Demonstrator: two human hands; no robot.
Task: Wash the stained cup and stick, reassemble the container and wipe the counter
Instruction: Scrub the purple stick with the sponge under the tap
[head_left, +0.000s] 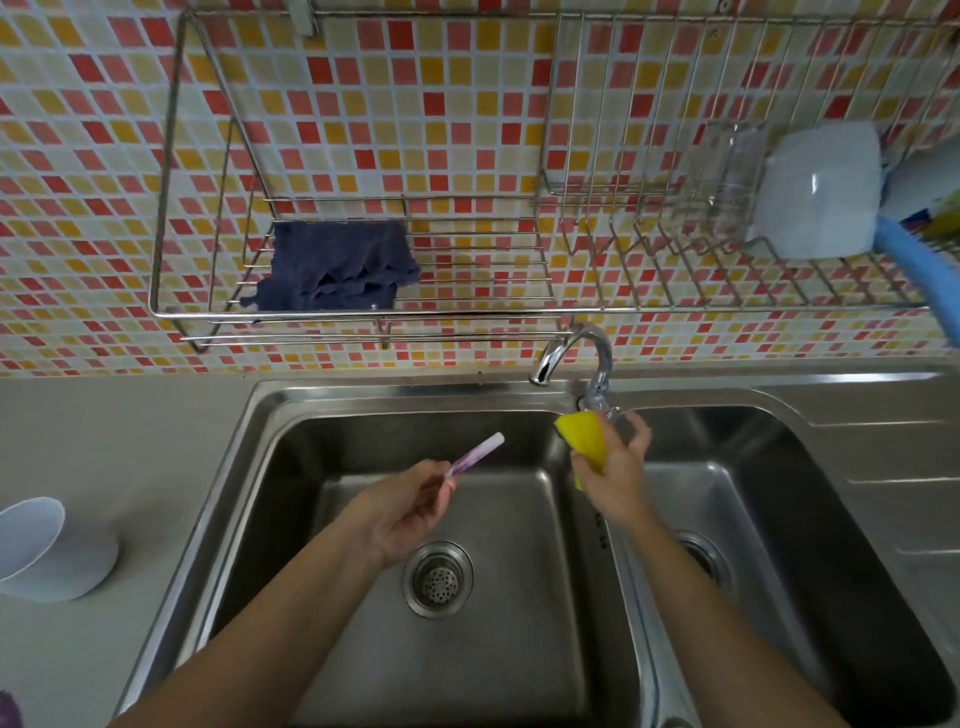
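Note:
Over the left sink basin (363, 447) my left hand (410, 506) pinches the lower end of a white stick (475, 454) stained purple, its tip pointing up and right. My right hand (613, 478) grips a yellow sponge (584, 439) against the palm while its fingers reach the tap handle (605, 402) at the base of the chrome faucet (571, 353). No water is seen running. A white container part (47, 551) lies on the grey counter at the far left.
A dark blue cloth (335, 267) rests in the wire wall rack (363, 312) above the sink. A white cup (815, 192) and a clear glass (727, 182) stand in the rack's right section. The right basin (805, 467) adjoins a steel drainboard. A purple item (9, 712) shows at bottom left.

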